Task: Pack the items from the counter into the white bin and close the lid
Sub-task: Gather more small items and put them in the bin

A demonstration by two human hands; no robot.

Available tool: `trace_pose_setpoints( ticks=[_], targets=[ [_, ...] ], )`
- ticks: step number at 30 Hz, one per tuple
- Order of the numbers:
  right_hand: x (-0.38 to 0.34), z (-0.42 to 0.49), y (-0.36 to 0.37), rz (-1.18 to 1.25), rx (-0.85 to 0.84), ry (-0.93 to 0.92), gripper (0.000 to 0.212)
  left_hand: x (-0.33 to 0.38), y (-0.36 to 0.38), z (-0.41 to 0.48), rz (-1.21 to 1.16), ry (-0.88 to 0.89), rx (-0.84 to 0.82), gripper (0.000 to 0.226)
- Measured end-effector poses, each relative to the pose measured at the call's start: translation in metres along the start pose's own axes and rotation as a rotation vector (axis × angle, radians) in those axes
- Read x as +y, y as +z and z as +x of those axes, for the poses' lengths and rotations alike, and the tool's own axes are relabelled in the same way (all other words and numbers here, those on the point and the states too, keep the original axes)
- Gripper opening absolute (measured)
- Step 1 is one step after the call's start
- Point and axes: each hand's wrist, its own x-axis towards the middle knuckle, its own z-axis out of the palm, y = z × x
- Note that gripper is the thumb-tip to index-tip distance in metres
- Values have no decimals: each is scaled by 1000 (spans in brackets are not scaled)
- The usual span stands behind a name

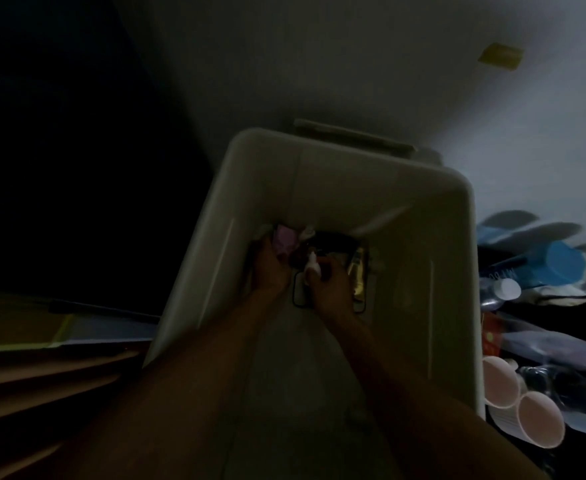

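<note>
There is only one camera, worn on the person's head. It looks steeply down into the white bin (353, 174) from close above its near edge, and both forearms run up from the bottom of the picture. It is near enough to show a small white item (311, 265) held in the right hand (331, 287), beside the left hand (271, 268). Paper cups (539, 422) show just past the bin's right rim.

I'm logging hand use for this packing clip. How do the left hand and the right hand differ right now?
The left hand is at a pink item, grip too dark to judge; the right hand curls its fingers round a small white item. The left hand lies by the left wall; the right hand nearer the middle. Both are inside the open white bin.
</note>
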Motion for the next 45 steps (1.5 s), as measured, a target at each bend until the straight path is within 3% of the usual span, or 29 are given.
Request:
trace_pose_setpoints(
  ticks=[2, 5, 7, 11, 16, 19, 22, 34, 37, 42, 45],
  targets=[
    [-1, 2, 0, 1, -11, 8, 18, 4, 2, -4, -32, 19, -17, 38],
    [-5, 4, 0, -2, 0, -25, 19, -7, 11, 1, 26, -50, -63, 56],
    [-10, 3, 0, -2, 10, -37, 16, -13, 12, 3, 33, -85, -64, 51],
    [-18, 7, 5, -19, 1, -33, 9, -7, 8, -9, -90, -121, -28, 51],
    [-29, 17, 20, -42, -24, -49, 21, 5, 2, -22, -230, -132, 34, 68],
    [-33, 25, 33, 10, -27, -52, 29, 4, -1, -23, -306, -211, 73, 65],
    [-40, 31, 47, 31, -25, -2, 20, -6, -2, -23, -327, -259, 58, 53],
    [-46, 57, 78, 55, -7, 29, 8, -11, -5, -15, -354, -243, 36, 36],
    [-49, 59, 80, 54, -20, -4, 16, -13, -4, -12, -324, -245, 11, 25],
    [-50, 59, 79, 16, -53, 29, 21, -33, 7, -5, -339, -310, 71, 47],
    [-43, 55, 78, -20, -68, 63, 19, -12, -4, -14, -336, -297, 82, 23]
  ],
)
